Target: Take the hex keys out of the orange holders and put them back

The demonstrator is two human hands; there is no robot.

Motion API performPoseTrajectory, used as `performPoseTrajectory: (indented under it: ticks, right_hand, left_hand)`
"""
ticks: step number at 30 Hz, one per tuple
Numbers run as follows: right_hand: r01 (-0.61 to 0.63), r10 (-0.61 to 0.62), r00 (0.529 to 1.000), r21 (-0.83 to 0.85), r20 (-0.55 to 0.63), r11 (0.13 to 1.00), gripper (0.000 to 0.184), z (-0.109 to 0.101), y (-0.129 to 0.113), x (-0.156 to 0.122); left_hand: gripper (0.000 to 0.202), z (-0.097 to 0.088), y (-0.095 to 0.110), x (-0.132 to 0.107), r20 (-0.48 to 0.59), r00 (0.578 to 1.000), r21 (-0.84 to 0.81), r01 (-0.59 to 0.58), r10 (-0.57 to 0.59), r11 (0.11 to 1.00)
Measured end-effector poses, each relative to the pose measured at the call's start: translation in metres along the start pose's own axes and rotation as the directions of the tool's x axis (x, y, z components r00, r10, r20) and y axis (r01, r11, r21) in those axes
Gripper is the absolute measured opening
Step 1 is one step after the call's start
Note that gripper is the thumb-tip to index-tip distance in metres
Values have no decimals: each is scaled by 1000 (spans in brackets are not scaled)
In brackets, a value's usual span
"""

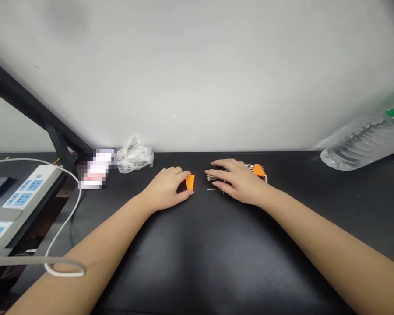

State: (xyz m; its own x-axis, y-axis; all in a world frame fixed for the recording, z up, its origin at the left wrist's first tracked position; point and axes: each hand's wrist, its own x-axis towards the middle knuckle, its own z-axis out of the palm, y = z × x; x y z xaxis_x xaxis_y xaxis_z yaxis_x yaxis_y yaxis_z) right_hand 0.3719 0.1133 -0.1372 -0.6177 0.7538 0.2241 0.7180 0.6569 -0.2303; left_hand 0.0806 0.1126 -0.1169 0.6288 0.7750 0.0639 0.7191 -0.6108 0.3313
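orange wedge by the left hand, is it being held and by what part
Yes, it seems so: the left hand pinches the orange wedge in its fingertips, along the edge nearest the hand, with the rest of the wedge showing free.

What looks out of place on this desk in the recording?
One thin metal rod lies loose on the black desktop, just below the person's right hand, apart from the bundle of thin metal rods under that hand, so it looks stray. A clear plastic water bottle also lies on its side.
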Motion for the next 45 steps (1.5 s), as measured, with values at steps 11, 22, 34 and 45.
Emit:
performPoseTrajectory:
  ticks: [11,22,34,45]
  right_hand:
    - [2,-2,1000,40,-1,999,37,-4,1,-4]
    - [55,-58,994,-37,-95,998,17,0,-8,-7]
    - [-198,210,969,98,-132,975,24,15,8,1]
    - [-94,121,980,167,-157,981,30,15,-10,3]
  left_hand:
    - [46,2,0,2,-2,1000,13,-1,1,1000]
    - [46,3,-2,4,5,1000,18,-2,2,1000]
    - [46,3,-2,3,4,1000,25,-1,1,1000]
    - [40,2,-1,5,-45,999,23,-24,25,999]
